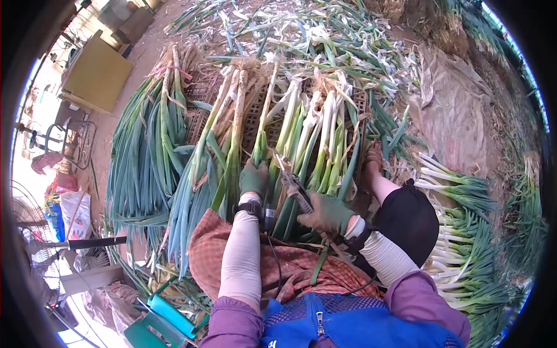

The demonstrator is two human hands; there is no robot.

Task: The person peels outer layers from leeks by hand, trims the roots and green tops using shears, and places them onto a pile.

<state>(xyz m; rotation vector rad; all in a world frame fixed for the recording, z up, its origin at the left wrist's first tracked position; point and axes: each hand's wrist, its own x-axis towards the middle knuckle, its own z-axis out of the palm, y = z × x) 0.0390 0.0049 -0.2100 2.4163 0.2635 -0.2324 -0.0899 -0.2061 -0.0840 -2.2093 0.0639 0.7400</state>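
My left hand (253,178), in a green glove, is closed around the green part of a leek (266,110), whose root end points away from me. In my right hand (328,213), also gloved, is a metal air blow gun (297,190), its tip close to that leek. Several pale, clean-looking leeks (325,127) lie just to the right. Brownish, unpeeled leeks (235,116) lie to the left. Under them is a brown plastic crate (253,116) with a lattice surface.
A large leek bundle (145,145) lies at left, and rows of white-stemmed leeks (458,243) lie at right. Peeled-off leaf scraps (325,37) cover the ground ahead. A fan (35,232) stands at far left, near a green plastic object (168,316). My bare foot (373,159) is beside the crate.
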